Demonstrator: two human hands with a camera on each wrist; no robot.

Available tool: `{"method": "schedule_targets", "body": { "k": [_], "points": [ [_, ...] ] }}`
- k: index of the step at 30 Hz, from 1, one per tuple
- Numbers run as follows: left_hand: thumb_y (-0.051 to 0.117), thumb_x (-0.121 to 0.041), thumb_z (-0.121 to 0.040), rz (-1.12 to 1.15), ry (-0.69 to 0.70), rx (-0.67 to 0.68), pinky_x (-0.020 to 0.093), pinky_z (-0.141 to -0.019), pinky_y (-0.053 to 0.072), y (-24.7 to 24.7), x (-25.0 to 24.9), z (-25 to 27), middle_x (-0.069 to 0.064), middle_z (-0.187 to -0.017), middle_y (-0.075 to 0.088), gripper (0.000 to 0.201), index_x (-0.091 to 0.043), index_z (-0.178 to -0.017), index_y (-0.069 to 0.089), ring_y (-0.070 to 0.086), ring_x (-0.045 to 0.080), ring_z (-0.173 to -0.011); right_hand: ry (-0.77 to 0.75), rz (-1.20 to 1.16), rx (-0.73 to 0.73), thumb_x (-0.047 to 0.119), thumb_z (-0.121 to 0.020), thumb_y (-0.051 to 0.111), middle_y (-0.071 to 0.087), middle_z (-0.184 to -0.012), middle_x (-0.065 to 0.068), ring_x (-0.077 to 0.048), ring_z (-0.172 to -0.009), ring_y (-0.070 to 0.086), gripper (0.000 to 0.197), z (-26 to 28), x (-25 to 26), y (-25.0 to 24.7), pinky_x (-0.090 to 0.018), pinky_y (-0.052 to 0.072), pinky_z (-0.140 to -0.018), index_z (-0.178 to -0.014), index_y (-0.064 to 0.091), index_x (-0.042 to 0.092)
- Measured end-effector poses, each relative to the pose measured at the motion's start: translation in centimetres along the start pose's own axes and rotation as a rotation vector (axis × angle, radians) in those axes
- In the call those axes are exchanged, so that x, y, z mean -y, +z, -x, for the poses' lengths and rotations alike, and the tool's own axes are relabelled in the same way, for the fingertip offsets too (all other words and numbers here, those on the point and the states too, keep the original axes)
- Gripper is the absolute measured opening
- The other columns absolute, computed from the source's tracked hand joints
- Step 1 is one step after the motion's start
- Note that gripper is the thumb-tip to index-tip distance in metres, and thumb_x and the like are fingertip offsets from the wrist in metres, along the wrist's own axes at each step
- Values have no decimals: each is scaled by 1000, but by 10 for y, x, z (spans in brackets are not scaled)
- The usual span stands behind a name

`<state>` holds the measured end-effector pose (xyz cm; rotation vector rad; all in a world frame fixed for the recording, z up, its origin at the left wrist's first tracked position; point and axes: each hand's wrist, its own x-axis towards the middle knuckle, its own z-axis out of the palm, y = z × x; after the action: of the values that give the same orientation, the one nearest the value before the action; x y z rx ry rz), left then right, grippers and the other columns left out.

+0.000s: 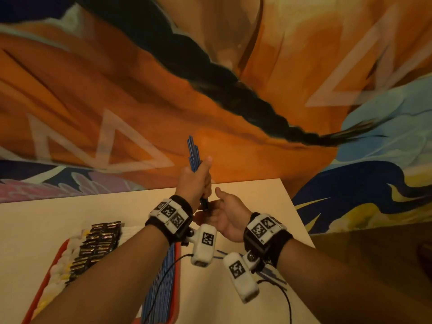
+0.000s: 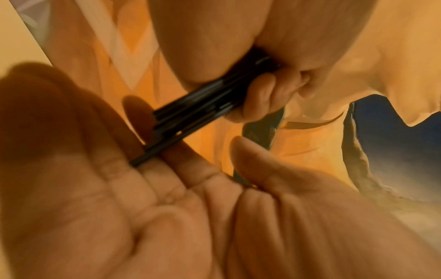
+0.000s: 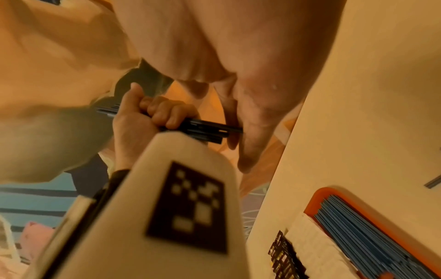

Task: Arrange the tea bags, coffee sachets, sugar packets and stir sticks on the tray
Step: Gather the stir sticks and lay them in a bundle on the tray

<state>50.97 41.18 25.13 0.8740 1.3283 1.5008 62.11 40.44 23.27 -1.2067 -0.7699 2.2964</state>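
Head view, one stick bundle (image 1: 193, 157) in left hand (image 1: 192, 184) grip

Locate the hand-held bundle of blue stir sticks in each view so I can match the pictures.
Head: the bundle stands upright at centre, above the table's far edge, in the left hand's grip.
Left wrist: the bundle slants across the centre, looking dark.
Right wrist: the bundle lies level, left of centre, above the white wrist unit.
Shared landmark: the right hand, its open palm against the bundle's lower ends.
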Motion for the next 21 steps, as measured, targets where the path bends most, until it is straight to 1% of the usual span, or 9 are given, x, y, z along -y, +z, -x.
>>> {"method": "schedule_targets", "body": {
  "k": [3, 5, 6, 10, 12, 15, 18, 19, 21],
  "points": [
    [58, -34, -100, -33, 20, -11, 23, -39, 22, -3, -1, 3, 2, -48, 28, 48, -17, -61, 34, 24, 16, -37, -18, -26, 29, 51, -102, 34, 61, -123, -26, -37, -105, 65, 62, 0, 3, 5, -40, 56, -88, -113, 55, -7],
    [56, -36, -100, -88, 51, -18, 23, -39, 25, -4, -2, 4, 1, -44, 31, 51, -16, -58, 35, 28, 17, -35, -24, -39, 54, 53, -102, 34, 54, -135, -27, -38, -117, 60, 65, 0, 5, 9, -41, 55, -92, -119, 54, -7],
    [56, -37, -101, -115, 68, -20, 23, -39, 28, -4, -2, 5, 0, -43, 33, 52, -16, -58, 36, 31, 18, -35, -26, -43, 59, 54, -102, 33, 52, -137, -26, -37, -118, 60, 66, 1, 7, 11, -41, 54, -92, -120, 54, -6],
    [55, -40, -100, -148, 96, -19, 27, -43, 33, -6, -3, 6, 0, -43, 36, 49, -16, -60, 39, 35, 19, -38, -24, -52, 70, 57, -101, 29, 66, -114, -21, -30, -101, 66, 70, 5, 14, 16, -39, 56, -86, -115, 53, -7],
    [56, -40, -99, -160, 95, -20, 27, -44, 31, -7, -1, 6, -1, -43, 35, 49, -17, -60, 39, 34, 18, -38, -20, -60, 84, 58, -101, 29, 67, -112, -22, -31, -102, 67, 71, 4, 16, 16, -41, 56, -87, -116, 51, -7],
    [57, -42, -98, -145, 49, -20, 27, -45, 25, -8, 0, 3, -5, -46, 32, 46, -20, -64, 37, 28, 15, -39, -47, -5, 85, 57, -101, 30, 64, -117, -22, -33, -103, 66, 70, -2, 14, 15, -43, 55, -90, -126, 48, -5],
    [58, -44, -98, -255, 69, -10, 29, -47, 26, -14, 0, -1, -7, -48, 32, 44, -21, -66, 38, 28, 13, -41, -172, 275, -21, 52, -103, 30, 62, -120, -19, -32, -105, 63, 58, -2, 24, 16, -43, 54, -94, -121, 54, 2],
    [57, -43, -98, -310, 78, 1, 29, -47, 27, -17, -2, -3, -5, -48, 33, 44, -20, -67, 38, 29, 14, -40, -250, 380, -72, 48, -104, 31, 61, -123, -18, -31, -108, 61, 52, 0, 32, 17, -44, 52, -97, -119, 56, 4],
    [57, -38, -100, -423, 89, 38, 30, -48, 26, -23, -6, -6, -2, -47, 32, 43, -15, -68, 38, 27, 16, -38, -500, 613, -212, 39, -103, 36, 59, -126, -19, -33, -115, 58, 44, 9, 58, 23, -50, 47, -102, -117, 59, 5]
  ]
}}
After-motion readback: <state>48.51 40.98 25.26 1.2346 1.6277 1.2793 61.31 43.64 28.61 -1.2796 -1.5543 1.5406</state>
